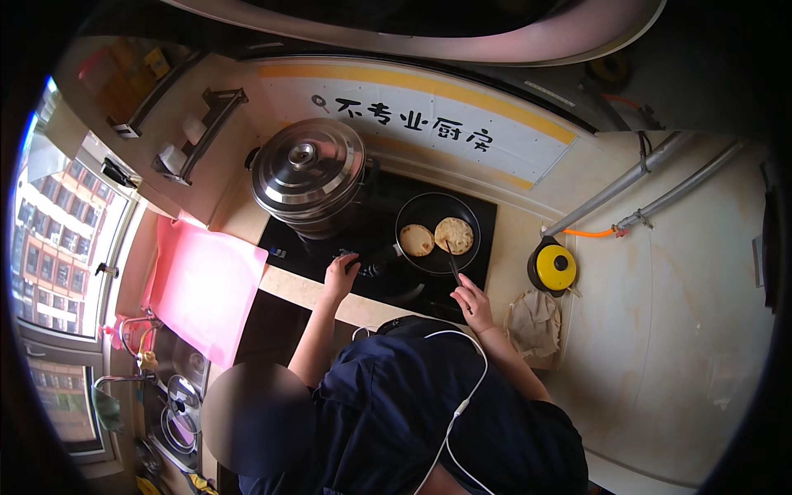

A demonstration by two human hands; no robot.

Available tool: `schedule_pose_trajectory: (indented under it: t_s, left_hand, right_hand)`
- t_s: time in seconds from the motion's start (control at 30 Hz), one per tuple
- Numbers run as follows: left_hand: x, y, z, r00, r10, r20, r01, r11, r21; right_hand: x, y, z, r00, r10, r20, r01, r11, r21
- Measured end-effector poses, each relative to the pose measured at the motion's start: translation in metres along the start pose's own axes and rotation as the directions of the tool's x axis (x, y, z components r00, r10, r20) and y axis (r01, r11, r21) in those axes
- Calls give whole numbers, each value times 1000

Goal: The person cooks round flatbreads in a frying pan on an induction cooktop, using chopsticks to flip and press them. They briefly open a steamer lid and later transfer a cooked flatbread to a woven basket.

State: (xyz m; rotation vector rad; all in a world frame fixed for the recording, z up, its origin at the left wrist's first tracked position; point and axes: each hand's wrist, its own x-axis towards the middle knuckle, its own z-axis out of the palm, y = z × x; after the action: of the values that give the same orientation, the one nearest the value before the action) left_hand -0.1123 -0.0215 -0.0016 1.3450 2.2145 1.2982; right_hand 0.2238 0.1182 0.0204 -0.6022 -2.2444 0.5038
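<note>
My left hand (340,275) is at the stove's front edge, its fingers closed around the end of the black handle of a frying pan (437,267). Two round browned flatbreads lie side by side in the pan: a smaller one (416,240) on the left, a larger, blistered one (455,236) on the right. In my right hand (473,303) are dark chopsticks (453,263), whose tips touch the larger flatbread. The pan stands on a black glass cooktop (387,297).
A large lidded steel pot (309,170) stands on the cooktop's left. Right of the cooktop are a small yellow-lidded pot (555,267) and a crumpled cloth (533,323). A pink mat (207,288) covers the left counter near the sink (179,352). A range hood (433,46) hangs above.
</note>
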Motion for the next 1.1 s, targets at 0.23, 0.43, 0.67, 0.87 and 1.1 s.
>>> schedule_pose_trajectory:
  t_s: [0.23, 0.43, 0.67, 0.87, 1.1]
  left_hand:
    - [-2, 0, -1, 1000, -11, -14, 10, 1000, -3]
    - [-2, 1, 0, 999, -36, -10, 36, 999, -12]
    - [-2, -3, 1, 999, -50, -4, 50, 999, -6]
    - [-2, 0, 0, 999, -49, -9, 49, 999, -17]
    - [1, 4, -2, 997, -77, 29, 77, 997, 4]
  right_hand:
    - [24, 2, -11, 994, -41, -104, 45, 998, 36]
    - [62, 18, -33, 769, 547, -331, -262, 742, 617]
    - [41, 36, -34, 757, 617, -214, -363, 670, 648]
    - [23, 22, -25, 825, 562, -50, -426, 678, 598]
    - [8, 20, 18, 996, 68, -54, -58, 983, 175]
